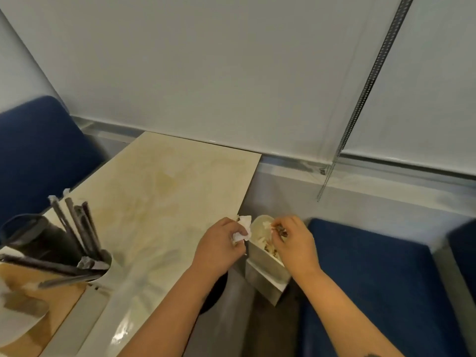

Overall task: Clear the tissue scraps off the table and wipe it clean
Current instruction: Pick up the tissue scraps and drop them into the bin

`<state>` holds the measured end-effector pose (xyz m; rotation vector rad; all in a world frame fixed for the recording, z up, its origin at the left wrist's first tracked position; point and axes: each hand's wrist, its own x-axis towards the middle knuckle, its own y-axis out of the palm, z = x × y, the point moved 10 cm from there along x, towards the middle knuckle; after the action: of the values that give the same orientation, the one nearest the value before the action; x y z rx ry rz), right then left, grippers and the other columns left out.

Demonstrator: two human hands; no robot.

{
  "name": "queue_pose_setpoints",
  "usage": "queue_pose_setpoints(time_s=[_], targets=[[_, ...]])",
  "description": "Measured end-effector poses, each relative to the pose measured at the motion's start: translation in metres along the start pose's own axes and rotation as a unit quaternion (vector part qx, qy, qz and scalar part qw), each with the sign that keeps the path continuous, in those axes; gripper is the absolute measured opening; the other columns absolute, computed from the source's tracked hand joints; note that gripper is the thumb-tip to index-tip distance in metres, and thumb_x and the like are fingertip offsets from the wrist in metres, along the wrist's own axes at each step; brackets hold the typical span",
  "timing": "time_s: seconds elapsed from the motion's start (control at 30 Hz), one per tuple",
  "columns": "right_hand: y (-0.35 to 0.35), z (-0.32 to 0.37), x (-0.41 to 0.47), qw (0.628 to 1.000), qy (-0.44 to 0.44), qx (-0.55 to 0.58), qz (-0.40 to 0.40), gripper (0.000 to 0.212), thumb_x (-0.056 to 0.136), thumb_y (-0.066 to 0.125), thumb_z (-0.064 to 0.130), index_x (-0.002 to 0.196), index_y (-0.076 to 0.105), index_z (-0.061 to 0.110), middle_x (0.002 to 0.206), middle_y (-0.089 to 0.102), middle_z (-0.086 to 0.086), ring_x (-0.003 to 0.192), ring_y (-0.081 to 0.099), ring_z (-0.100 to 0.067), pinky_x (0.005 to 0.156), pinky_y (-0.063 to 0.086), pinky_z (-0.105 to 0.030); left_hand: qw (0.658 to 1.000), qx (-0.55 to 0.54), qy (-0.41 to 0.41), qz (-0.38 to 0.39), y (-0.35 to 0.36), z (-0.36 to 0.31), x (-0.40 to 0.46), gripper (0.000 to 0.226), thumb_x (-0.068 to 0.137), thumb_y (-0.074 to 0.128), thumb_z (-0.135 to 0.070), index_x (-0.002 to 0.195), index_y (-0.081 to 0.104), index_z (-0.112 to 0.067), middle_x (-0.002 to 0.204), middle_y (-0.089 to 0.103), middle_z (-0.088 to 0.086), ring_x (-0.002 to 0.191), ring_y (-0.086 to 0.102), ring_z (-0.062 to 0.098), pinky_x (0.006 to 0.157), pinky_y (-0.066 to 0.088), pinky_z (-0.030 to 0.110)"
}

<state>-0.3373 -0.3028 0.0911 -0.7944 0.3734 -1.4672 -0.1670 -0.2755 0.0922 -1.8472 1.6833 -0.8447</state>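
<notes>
The left hand [219, 243] sits at the right edge of the table [159, 202], fingers curled round a crumpled white tissue [243, 229]; the wad sticks out past the knuckles toward the far side, its long axis running roughly near to far, the upper tip leaning slightly right; it hangs just over the table's edge, beside the bin. The right hand [293, 240] is over the open mouth of the metal bin [262, 274], fingertips bunched and pinching small pale tissue scraps [270, 228]; whether something darker is caught in the pinch as well cannot be told. The bin is a boxy steel container standing on the floor between the table and the blue seat [373, 279] on the right; it tilts, with its opening facing up and to the far left, and more pale scraps [260, 239] lie inside it; its long axis runs from far left to near right. Both forearms come in from the near edge, the left one crossing above the tabletop's near right corner. The tabletop is a pale marbled slab, glossy near the person, with its long axis running away toward the wall. At the near left stands a holder [103, 264] of wrapped dark straws [74, 228] that lean up and to the left; a dark container [33, 235] stands just left of it; a second blue seat [38, 155] lies at the far left.
</notes>
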Motion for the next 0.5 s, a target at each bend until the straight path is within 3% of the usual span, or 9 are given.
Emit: queue_pose_setpoints(time_s=[0.17,0.23,0.33,0.5], targets=[[-0.024,-0.04,0.014,0.999,0.029,-0.011,-0.022,0.008,0.084,0.065,0.011,0.09,0.063,0.016,0.09,0.05,0.012,0.081,0.053,-0.007,0.067,0.038,-0.008,0.999,0.005,0.016,0.05,0.04,-0.013,0.031,0.021,0.071,0.067,-0.01,0.088,0.07,-0.021,0.096,0.057,-0.008,0.089,0.057,0.01,0.076,0.041,0.016],[-0.033,-0.054,0.019,0.999,0.037,-0.015,-0.032,0.009,0.083,0.065,0.009,0.09,0.064,0.015,0.09,0.052,0.009,0.081,0.054,-0.009,0.068,0.042,-0.013,0.997,0.012,0.019,0.076,0.059,-0.016,0.045,0.023,0.071,0.068,-0.01,0.091,0.07,-0.021,0.099,0.057,-0.007,0.091,0.057,0.01,0.077,0.039,0.014],[-0.042,-0.072,0.025,0.998,0.046,-0.015,-0.043,0.008,0.083,0.065,0.009,0.09,0.065,0.014,0.092,0.055,0.007,0.079,0.055,-0.01,0.07,0.048,-0.023,0.994,0.015,0.02,0.108,0.084,-0.018,0.064,0.024,0.071,0.068,-0.011,0.093,0.07,-0.022,0.103,0.057,-0.006,0.094,0.057,0.012,0.082,0.043,0.019],[-0.051,-0.098,0.042,0.996,0.066,-0.036,-0.055,0.007,0.084,0.065,0.009,0.088,0.065,0.015,0.091,0.052,0.012,0.076,0.053,-0.006,0.066,0.045,-0.014,0.987,0.034,0.028,0.157,0.124,-0.018,0.098,0.023,0.076,0.068,-0.015,0.096,0.069,-0.026,0.11,0.057,-0.008,0.102,0.055,0.009,0.09,0.044,0.023]])
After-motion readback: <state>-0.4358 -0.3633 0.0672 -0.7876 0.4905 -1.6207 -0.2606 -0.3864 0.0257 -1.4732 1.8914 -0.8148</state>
